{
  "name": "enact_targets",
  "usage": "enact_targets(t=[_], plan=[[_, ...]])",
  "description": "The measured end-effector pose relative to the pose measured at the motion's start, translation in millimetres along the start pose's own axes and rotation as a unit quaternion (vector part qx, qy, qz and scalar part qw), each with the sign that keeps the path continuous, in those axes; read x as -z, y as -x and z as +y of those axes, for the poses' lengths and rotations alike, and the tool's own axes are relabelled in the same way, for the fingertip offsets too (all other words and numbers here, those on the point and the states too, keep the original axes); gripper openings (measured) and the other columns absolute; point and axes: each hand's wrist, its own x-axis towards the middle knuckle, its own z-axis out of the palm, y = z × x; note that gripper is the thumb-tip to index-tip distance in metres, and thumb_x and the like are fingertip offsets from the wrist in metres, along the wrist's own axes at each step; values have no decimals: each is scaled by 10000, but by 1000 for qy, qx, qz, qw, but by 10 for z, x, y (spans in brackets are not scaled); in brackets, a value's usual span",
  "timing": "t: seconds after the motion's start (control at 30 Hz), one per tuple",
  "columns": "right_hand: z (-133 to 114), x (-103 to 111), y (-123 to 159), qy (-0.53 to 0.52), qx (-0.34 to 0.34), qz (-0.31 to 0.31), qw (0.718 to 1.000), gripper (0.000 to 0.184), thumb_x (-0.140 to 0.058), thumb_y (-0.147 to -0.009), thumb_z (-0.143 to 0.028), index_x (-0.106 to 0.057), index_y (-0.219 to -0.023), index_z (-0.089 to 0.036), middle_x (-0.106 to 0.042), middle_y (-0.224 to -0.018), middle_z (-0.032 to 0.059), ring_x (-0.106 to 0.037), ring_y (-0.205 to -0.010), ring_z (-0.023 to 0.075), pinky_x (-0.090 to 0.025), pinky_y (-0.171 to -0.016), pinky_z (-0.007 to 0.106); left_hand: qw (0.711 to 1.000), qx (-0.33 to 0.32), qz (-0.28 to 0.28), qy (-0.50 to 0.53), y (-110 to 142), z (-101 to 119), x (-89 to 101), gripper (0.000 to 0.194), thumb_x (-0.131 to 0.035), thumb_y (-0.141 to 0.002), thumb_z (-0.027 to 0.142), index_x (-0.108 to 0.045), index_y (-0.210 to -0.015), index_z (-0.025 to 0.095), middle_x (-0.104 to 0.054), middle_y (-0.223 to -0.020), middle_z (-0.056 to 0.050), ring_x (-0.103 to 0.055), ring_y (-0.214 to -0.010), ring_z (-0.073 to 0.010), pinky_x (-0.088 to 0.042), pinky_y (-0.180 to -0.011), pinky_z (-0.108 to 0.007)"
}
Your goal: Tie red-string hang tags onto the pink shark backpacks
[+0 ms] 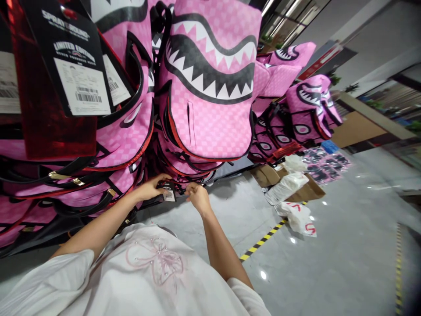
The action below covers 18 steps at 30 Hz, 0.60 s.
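My left hand [151, 188] is at the lower front edge of a stack of pink backpacks [210, 127], its thumb and forefinger apart. Right beside that thumb hangs a small black hang tag [169, 193] with a white label; the thumb seems to touch it. My right hand [198, 196], just to the right of the tag, has its fingers curled together by the zipped edge of a lower bag. What those fingers pinch, if anything, is too small to make out. The top backpack has a black-and-white shark mouth and a checkered pattern.
More pink backpacks [131, 145] are piled at left, with a large black tag [70, 61] and a red translucent sheet [61, 136] close to the camera. Further right lie cardboard and white plastic bags [287, 188] on the grey floor, near yellow-black tape [263, 240].
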Motion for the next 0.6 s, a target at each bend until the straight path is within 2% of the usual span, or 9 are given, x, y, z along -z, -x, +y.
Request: enact_targets(t=[0.07,0.13,0.2,0.27,0.37,0.47,0.53,0.6], plan=[[32,-4,-45,-108,-19,-31,994,147,-478,-782,-210,-617,-738,-193,-655,-694,-12,-552,-486,96,-380,-537,227,999,2,41,-17,20,-46,-14,407,-658,-755,205,-570,-1153,196,-668,-1094,-47,-614,-1029,-176,-479,-888,-297],[38,5,-72,-198,-44,-65,977,110,-532,-742,-246,-614,-712,-179,-607,-649,-17,-501,-460,86,-334,-477,220,994,1,103,-23,17,-85,-42,259,-617,-779,196,-610,-1038,184,-686,-994,-35,-637,-951,-167,-492,-844,-288],[24,18,-73,-271,-75,-103,954,122,-599,-705,-287,-625,-728,-170,-571,-626,-25,-463,-450,74,-271,-434,208,987,-5,160,-15,3,-101,-78,142,-613,-793,224,-622,-926,173,-688,-906,-25,-648,-867,-158,-503,-794,-276],[3,23,-59,-340,-101,-144,924,206,-676,-666,-325,-642,-796,-169,-563,-635,-31,-470,-474,70,-261,-431,195,982,-14,189,-12,-11,-92,-111,122,-620,-798,244,-629,-896,171,-689,-873,-19,-648,-821,-151,-507,-755,-265],[-22,-1,-44,-427,-124,-190,875,346,-779,-596,-331,-635,-871,-179,-576,-654,-36,-506,-524,72,-308,-456,184,984,-32,175,-33,-27,-50,-143,132,-616,-816,237,-658,-926,179,-700,-883,-18,-649,-821,-146,-507,-756,-262],[-38,-48,-52,-477,-129,-210,843,415,-846,-530,-354,-605,-819,-179,-602,-678,-23,-546,-563,86,-349,-471,186,982,-81,133,-101,-37,-6,-162,127,-588,-857,235,-697,-899,186,-696,-901,-32,-643,-857,-148,-497,-802,-275],[-55,-81,-58,-493,-121,-209,836,439,-867,-504,-380,-591,-777,-175,-616,-708,-14,-558,-588,89,-375,-484,189,970,-122,117,-175,-43,18,-183,159,-563,-882,237,-715,-902,193,-685,-942,-49,-628,-891,-155,-484,-824,-288],[-81,-116,-55,-492,-103,-197,842,432,-870,-505,-388,-589,-750,-169,-594,-690,-26,-520,-570,71,-358,-474,178,949,-148,114,-254,-46,40,-216,196,-538,-904,255,-727,-919,209,-679,-1011,-64,-606,-945,-176,-462,-870,-327]])
